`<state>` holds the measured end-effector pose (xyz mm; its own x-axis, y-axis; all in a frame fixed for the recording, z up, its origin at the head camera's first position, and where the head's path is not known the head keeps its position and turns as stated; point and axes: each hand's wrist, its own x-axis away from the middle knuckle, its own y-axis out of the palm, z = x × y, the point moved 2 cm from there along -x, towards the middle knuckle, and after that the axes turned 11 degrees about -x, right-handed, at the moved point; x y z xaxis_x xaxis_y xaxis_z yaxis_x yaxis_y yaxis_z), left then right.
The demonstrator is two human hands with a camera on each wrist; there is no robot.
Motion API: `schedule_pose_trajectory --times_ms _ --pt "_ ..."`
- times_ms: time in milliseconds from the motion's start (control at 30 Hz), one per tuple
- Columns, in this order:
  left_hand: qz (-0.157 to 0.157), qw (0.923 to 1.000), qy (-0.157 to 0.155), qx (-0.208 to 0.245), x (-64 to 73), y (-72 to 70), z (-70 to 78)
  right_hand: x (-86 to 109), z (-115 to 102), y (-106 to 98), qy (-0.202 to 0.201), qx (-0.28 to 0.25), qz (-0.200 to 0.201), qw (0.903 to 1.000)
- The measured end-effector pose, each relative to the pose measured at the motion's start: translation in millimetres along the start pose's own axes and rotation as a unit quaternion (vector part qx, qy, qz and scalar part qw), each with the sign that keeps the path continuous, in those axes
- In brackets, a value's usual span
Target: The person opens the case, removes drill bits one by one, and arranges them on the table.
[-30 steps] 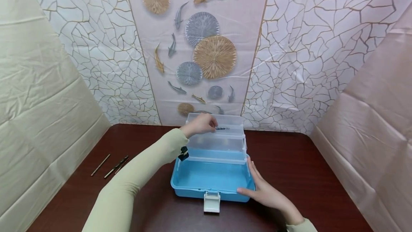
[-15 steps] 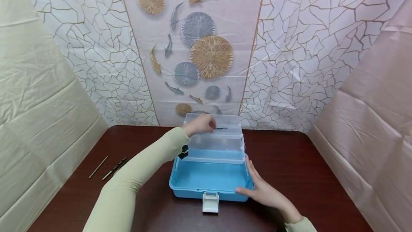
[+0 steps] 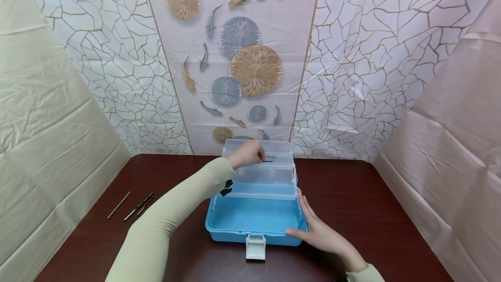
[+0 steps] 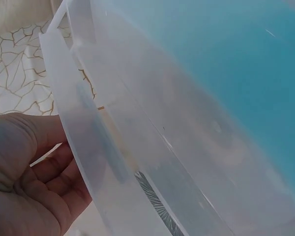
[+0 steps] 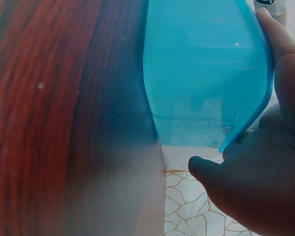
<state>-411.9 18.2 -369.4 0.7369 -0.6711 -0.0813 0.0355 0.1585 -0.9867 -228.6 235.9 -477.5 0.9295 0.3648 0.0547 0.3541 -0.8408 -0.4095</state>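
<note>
A blue toolbox (image 3: 219, 232) stands with its translucent trays (image 3: 260, 174) raised at the back. My left hand (image 3: 246, 153) reaches over the upper tray and pinches a thin dark drill bit (image 3: 268, 161). Another slim drill bit (image 3: 271, 156) lies beside it in that tray. In the left wrist view the fingertips of my left hand (image 4: 29, 172) are hidden behind the cloudy tray wall (image 4: 83, 142), where dark long shapes show through. My right hand (image 3: 322, 232) rests against the box's right side, fingers straight along it and thumb at the front rim.
On the table's left lie a thin drill bit (image 3: 119, 205), a thicker dark one (image 3: 138, 206) and a slim one (image 3: 145, 205) beside it. A white latch (image 3: 255, 247) hangs from the box front. Patterned cloth (image 3: 250, 55) rises behind the table.
My left hand has shifted slightly right and lower at the upper tray, and two drill bits now show there instead of one. The right hand stays on the box; the head view has shifted slightly.
</note>
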Motion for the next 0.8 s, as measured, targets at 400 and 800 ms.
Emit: schedule_pose_trajectory --times_ms 400,800 --pt "-0.001 0.9998 0.009 -0.020 -3.7 4.9 1.4 0.0 2.7 -1.1 -0.002 0.004 0.001 1.0000" --pt "0.018 0.9996 0.023 -0.003 -1.0 -11.1 9.1 -0.6 5.4 1.4 0.004 -0.005 -0.003 1.0000"
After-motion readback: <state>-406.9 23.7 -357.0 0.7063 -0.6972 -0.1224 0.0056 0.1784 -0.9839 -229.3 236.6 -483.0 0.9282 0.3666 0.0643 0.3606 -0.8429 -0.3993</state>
